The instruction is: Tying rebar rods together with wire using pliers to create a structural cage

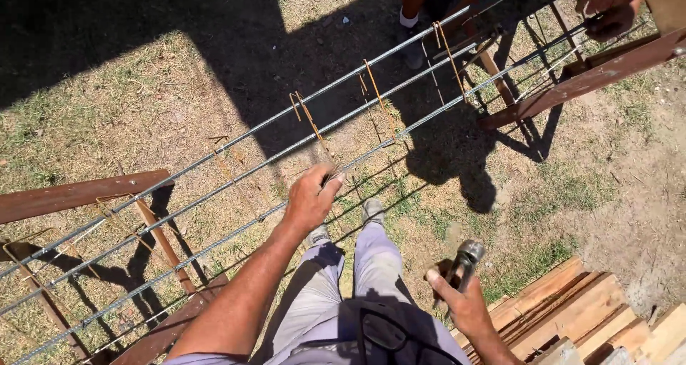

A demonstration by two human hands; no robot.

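The left hand [309, 197] is closed around the nearest steel reinforcing bar [214, 242], with its fingers [330, 181] curled over the bar at the point where a rusty wire stirrup [311, 124] crosses it. Two further parallel bars [286, 118] run just beyond the fingertips, spanning from a rusty metal trestle [78, 192] on the near left side to a second trestle [593, 75] far beyond the fingers. More stirrups [373, 82] hang on the bars farther along. The right hand [461, 304] is held low, well apart from the bars, with its fingers wrapped around the handles of a pair of dark pincers [466, 259] whose head points up, away from the palm. A stack of wooden boards [572, 315] lies just right of that hand. Another person's hand [607, 15] rests at the far trestle.
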